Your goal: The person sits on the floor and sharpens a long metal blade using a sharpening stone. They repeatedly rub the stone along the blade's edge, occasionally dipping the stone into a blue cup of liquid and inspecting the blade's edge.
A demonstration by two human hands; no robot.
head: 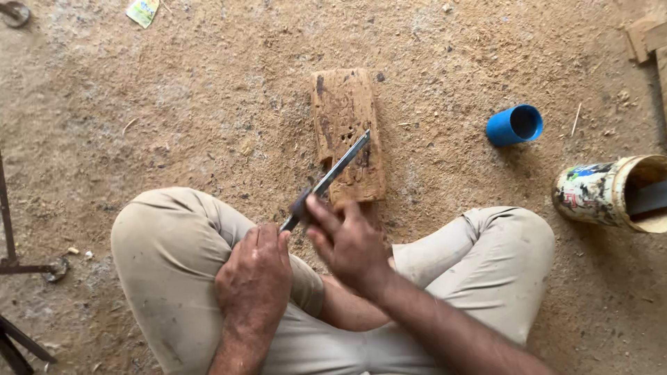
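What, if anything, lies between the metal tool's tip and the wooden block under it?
Nothing visible. Both the left hand and right hand grip the thin metal tool at its handle end, and its tip reaches straight over the bare, pitted wooden block on the sawdust floor.

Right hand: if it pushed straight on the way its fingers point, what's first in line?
The right hand points up-left, so probably the dark handle of the metal blade tool that its fingers already touch; past that, the sawdust floor. Depth unclear.
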